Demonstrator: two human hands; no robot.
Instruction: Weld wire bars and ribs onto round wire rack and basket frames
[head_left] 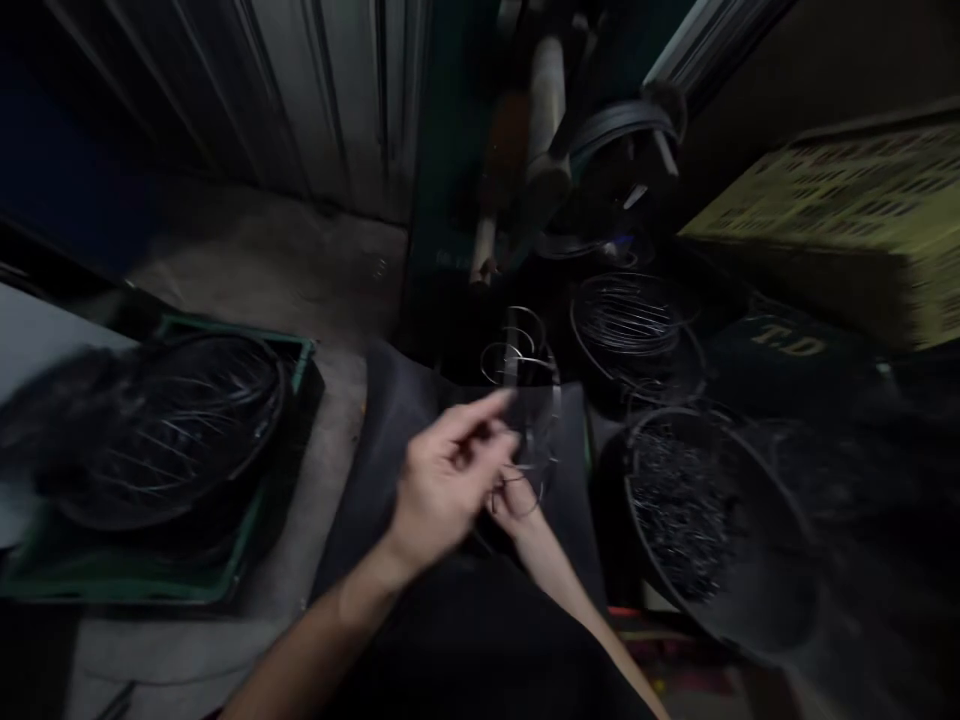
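Note:
In the middle of the view, my left hand (450, 470) is raised over my lap. Its fingers are half curled and blurred, with a gap between thumb and forefinger and nothing visible in it. Behind and to the right, my right hand (519, 505) is closed on the lower end of a bent wire frame (556, 400). Thin wire hoops of this frame curve upward, past the left fingertips. Dark cloth (397, 410) covers my lap beneath both hands. Part of the right hand's fingers is hidden by wire and by the left hand.
A machine with a pale cylinder (547, 100) stands ahead. At right are a bucket of small dark metal pieces (679, 510), a container of wire pieces (630, 315) and a yellow crate (840, 190). At left, a basin of wire pieces (187, 420) rests on a green crate (150, 590).

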